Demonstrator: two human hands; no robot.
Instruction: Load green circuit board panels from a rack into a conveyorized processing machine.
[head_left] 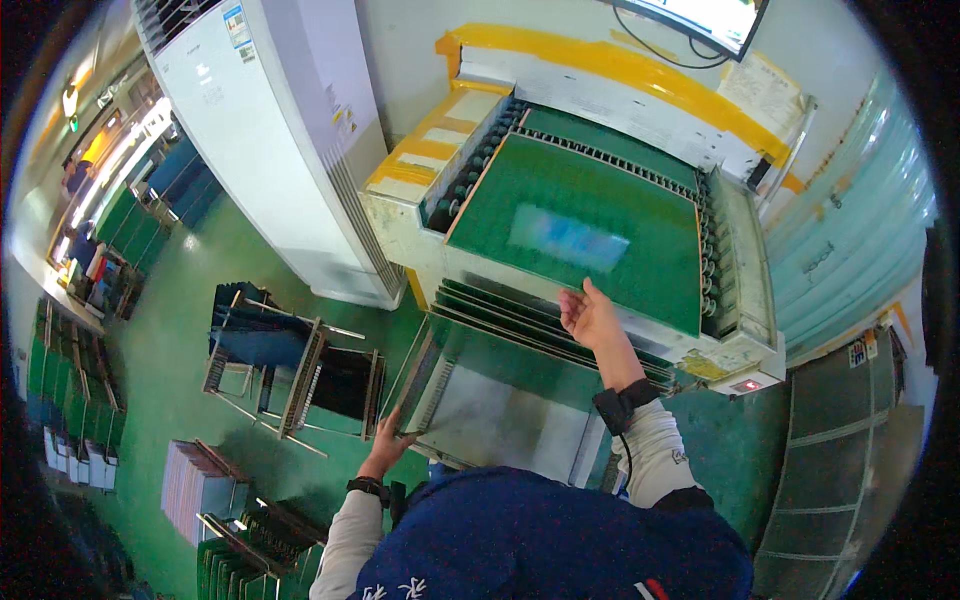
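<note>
Nearest, the left hand (388,447) touches the near left side of one slotted rack (437,395), fingers partly extended; how firmly they grip cannot be told. At least three dark green panels (505,312) sit in the rack's far part. Beyond, the right hand (593,315) is raised on a bent arm, thumb up, fingers loosely curled and holding nothing, at the front edge of one large green panel (590,190); contact is unclear. That panel lies flat on one roller conveyor (745,270), a second panel (610,142) behind it. One tall white cabinet (270,140) stands left.
</note>
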